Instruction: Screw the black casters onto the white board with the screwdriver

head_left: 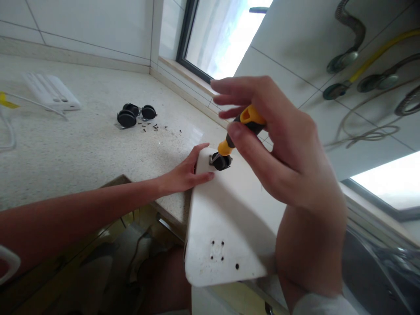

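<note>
A white board (226, 210) with rounded corners lies partly over the counter's edge. Near its far end sits a black caster wheel (222, 162) with a metal mounting plate. My right hand (272, 135) is closed round the handle of a yellow and black screwdriver (225, 148), whose shaft reaches down to the caster's plate. The tip is hard to make out. My left hand (193, 168) grips the board's far left corner beside the caster, thumb on the top face. Closer to me, the board has several dark screw holes (217, 250) in a square and one larger hole.
Loose black casters (133, 114) rest on the speckled counter (82, 162), with several small screws (155, 127) near them. A white power bank (50, 92) and a cable lie at the left. Pipes and a yellow hose (377, 50) run along the tiled wall at right. A sink (370, 267) is at lower right.
</note>
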The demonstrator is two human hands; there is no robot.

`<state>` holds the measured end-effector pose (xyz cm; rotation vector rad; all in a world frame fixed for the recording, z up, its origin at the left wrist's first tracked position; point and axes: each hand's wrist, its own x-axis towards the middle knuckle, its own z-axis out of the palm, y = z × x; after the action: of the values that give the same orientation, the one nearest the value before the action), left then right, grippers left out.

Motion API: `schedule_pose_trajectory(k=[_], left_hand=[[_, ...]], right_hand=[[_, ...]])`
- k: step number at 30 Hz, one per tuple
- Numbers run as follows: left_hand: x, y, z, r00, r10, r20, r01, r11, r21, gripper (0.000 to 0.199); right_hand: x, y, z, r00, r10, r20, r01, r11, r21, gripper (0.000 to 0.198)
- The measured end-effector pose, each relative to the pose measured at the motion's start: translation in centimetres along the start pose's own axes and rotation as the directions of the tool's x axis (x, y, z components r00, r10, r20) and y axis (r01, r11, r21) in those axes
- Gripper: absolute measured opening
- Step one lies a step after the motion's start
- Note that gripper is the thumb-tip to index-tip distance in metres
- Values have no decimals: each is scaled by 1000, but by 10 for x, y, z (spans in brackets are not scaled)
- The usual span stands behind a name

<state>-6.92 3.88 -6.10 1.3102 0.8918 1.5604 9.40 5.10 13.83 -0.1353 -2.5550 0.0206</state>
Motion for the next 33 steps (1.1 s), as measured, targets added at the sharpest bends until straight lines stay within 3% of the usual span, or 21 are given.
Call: schedule_pose_trajectory(k=[4, 6, 10, 15, 18, 20, 24, 25, 30, 33], left_hand=[[-1, -7, -2, 999, -13, 41, 9, 995, 95, 82], [-1, -10, -3, 999, -10, 35, 7, 996, 88, 83], [-1, -8, -2, 997, -37, 66, 34, 998, 57, 87], [-1, 1, -1, 999, 16, 28, -20, 990, 143, 87], [0, 1, -1, 998, 24, 50, -29, 994, 105, 84], [0, -1, -2, 998, 22, 54, -29, 992, 122, 82], [0, -4, -3, 998, 19, 53, -29, 982, 184, 90], [0, -4, -3, 998, 22, 57, -32, 983, 182, 92], [1, -11, -5, 996, 13, 85, -25, 991, 135, 91], [1, -10, -6, 997, 35, 75, -49, 979, 197, 91]], right_hand=[[-1, 3, 2, 972, 134, -195, -191, 931, -311, 24], [-2, 6, 1, 975, 148, -166, -189, 945, -267, 27], [-3, 7, -2, 999, 42, -3, -42, 999, -21, 48], [-2, -4, -3, 977, 160, -141, -195, 937, -290, 25], [-3, -7, -10, 994, 96, 47, -89, 988, -128, 34], [-4, -7, -12, 994, 62, 94, -55, 996, -77, 40], [-5, -6, -7, 980, 141, -143, -181, 927, -329, 23], [-5, -6, -7, 975, 159, -154, -203, 920, -336, 23], [-5, -10, -17, 971, 178, 160, -172, 984, -49, 37], [-3, -14, -14, 969, 248, 6, -237, 934, -268, 20]])
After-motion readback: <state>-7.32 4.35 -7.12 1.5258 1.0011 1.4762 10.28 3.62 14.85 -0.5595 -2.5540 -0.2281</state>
